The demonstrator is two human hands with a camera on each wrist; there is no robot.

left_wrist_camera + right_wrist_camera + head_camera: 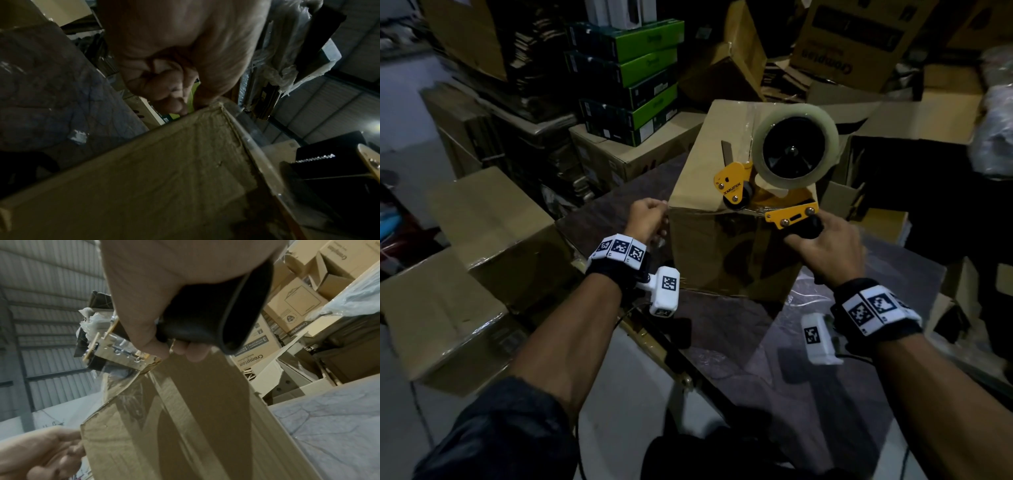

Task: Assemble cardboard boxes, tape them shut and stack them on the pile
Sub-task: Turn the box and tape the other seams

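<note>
Right hand (825, 246) is wrapped tight round the black handle of the yellow tape dispenser (767, 185), which sits on the near top edge of the cardboard box (722, 246). Left hand (649, 219), fingers curled, grips the box's near-left top corner. Box stands upright on a dark table (825, 377), its clear tape roll (796, 150) pointing away from the person, with stacked cartons (482, 240) to the left.

Dim warehouse light throughout, bright lamp glare (375, 125) at left wrist view's right edge, hands' shadows across the cardboard box (185, 426), left wrist view motion-blurred, wide-angle bending at edges
</note>
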